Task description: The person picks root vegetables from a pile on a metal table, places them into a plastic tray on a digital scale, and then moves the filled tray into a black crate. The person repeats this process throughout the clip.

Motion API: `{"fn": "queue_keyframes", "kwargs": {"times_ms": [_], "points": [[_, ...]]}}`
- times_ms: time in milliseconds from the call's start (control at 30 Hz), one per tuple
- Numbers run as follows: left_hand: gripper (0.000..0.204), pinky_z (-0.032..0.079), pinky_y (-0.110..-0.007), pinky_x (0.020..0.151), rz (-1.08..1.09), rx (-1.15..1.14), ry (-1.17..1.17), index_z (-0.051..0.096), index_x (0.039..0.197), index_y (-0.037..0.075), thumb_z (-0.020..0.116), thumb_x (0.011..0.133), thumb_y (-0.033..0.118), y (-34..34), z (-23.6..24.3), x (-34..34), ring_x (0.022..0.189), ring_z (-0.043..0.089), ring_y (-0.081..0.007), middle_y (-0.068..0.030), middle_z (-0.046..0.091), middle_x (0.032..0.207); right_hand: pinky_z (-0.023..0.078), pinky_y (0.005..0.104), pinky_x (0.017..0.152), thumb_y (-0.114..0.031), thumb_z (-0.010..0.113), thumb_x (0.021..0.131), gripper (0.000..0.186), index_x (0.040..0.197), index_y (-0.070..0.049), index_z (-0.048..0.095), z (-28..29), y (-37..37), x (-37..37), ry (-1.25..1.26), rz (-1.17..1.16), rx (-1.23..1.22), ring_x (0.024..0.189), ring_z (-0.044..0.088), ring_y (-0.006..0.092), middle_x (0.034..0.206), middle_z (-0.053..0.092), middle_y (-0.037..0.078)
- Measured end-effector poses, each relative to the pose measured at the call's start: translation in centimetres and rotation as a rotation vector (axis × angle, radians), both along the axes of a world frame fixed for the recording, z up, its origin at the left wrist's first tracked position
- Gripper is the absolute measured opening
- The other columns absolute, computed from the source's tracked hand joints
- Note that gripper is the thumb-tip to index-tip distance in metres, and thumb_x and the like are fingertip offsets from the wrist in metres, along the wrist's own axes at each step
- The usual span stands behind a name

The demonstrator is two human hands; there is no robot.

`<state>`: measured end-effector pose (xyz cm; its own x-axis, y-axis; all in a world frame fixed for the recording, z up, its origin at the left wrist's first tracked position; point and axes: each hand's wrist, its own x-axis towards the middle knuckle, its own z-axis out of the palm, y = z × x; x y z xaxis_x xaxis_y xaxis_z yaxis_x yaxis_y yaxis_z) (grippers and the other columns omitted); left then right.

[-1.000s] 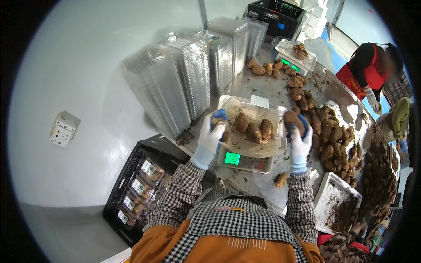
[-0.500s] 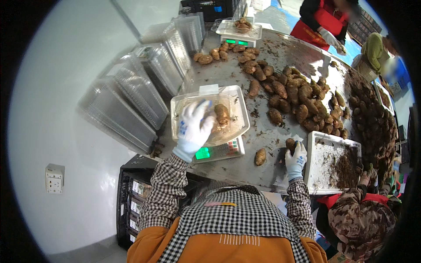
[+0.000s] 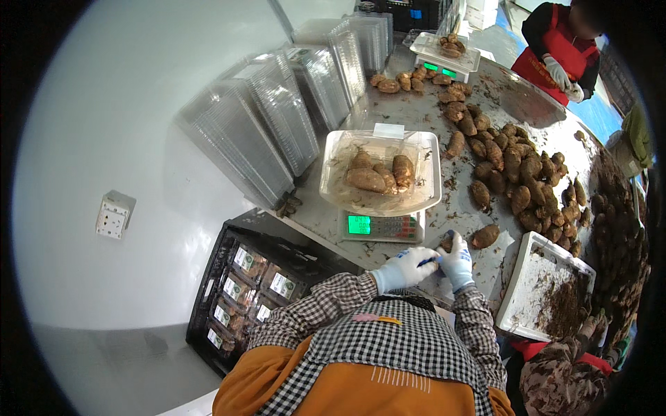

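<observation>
My gloved left hand [image 3: 409, 269] is curled just left of my gloved right hand [image 3: 456, 261] at the front of the metal table; whatever is between its fingers is hidden. My right hand is closed on a brown tuber [image 3: 445, 244], partly covered by its fingers. Another tuber [image 3: 485, 236] lies just right of them. Above the hands, a scale [image 3: 381, 226] with a lit green display carries a white tray [image 3: 333, 173], in which a clear plastic container holds several tubers [image 3: 365, 179].
Stacked clear containers [image 3: 243, 132] line the wall. A second scale [image 3: 444, 64] stands behind. Tubers heap [image 3: 527, 177] on the right beside a soiled white tray [image 3: 517, 288]. A black crate [image 3: 215, 277] of labelled packs is lower left. Co-workers [image 3: 558, 48] work at the right, one [image 3: 562, 385] near me.
My left hand has left the scale's container, where several tubers now rest, and moved down-right beside my right hand. My right hand moved down from the scale to the table front.
</observation>
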<state>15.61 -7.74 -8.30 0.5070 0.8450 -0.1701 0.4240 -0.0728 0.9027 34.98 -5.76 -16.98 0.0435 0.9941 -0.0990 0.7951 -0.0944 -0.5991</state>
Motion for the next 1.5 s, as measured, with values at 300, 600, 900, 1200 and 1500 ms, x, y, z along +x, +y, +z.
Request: {"fn": "queue_keyframes", "kwargs": {"times_ms": [300, 600, 900, 1200, 1500], "points": [[0.045, 0.052, -0.029, 0.088, 0.160, -0.936, -0.918, 0.048, 0.134, 0.001, 0.057, 0.100, 0.029, -0.9, -1.4, 1.6, 0.104, 0.060, -0.0160, -0.0086, 0.059, 0.123, 0.048, 0.0250, 0.072, -0.009, 0.057, 0.097, 0.007, 0.099, -0.004, 0.054, 5.9, -3.1, -2.0, 1.079, -0.355, 0.180, 0.075, 0.055, 0.0099, 0.088, 0.060, 0.003], [0.079, 0.051, -0.034, 0.096, 0.110, -0.203, -0.504, 0.035, 0.147, 0.003, 0.078, 0.083, 0.018, 0.6, 3.6, 0.6, 0.124, 0.052, -0.0232, -0.0133, 0.045, 0.143, 0.051, 0.0255, 0.073, -0.016, 0.049, 0.103, 0.016, 0.107, -0.001, 0.054, 10.1, -2.6, 3.1, 1.042, -0.474, 0.097, 0.077, 0.060, 0.0110, 0.086, 0.063, 0.005], [0.091, 0.039, -0.037, 0.109, 0.046, 0.306, -0.150, 0.033, 0.147, -0.001, 0.080, 0.070, 0.009, 1.5, 5.7, 1.0, 0.129, 0.050, -0.0302, -0.0221, 0.046, 0.143, 0.051, 0.0279, 0.085, -0.018, 0.055, 0.100, 0.038, 0.135, -0.003, 0.051, 13.7, -5.3, 1.7, 1.053, -0.089, 0.009, 0.097, 0.062, 0.0153, 0.114, 0.064, 0.009], [0.071, 0.043, -0.040, 0.103, -0.289, 0.173, 0.111, 0.045, 0.138, -0.003, 0.074, 0.081, 0.028, 1.8, 2.4, 2.8, 0.119, 0.056, -0.0343, -0.0220, 0.056, 0.130, 0.048, 0.0294, 0.060, -0.024, 0.061, 0.097, 0.024, 0.097, -0.002, 0.067, 10.3, -5.5, 2.4, 0.626, -0.236, -0.038, 0.065, 0.062, 0.0143, 0.070, 0.064, 0.009], [0.040, 0.051, -0.025, 0.079, 0.115, -0.418, -0.256, 0.049, 0.133, 0.000, 0.057, 0.095, 0.011, 4.2, 2.0, 4.4, 0.093, 0.059, -0.0111, -0.0063, 0.061, 0.112, 0.049, 0.0411, 0.090, -0.010, 0.056, 0.092, 0.038, 0.127, 0.003, 0.053, 5.8, 0.0, 9.2, 0.276, -0.252, 0.375, 0.102, 0.062, 0.0364, 0.109, 0.062, 0.023]]}}
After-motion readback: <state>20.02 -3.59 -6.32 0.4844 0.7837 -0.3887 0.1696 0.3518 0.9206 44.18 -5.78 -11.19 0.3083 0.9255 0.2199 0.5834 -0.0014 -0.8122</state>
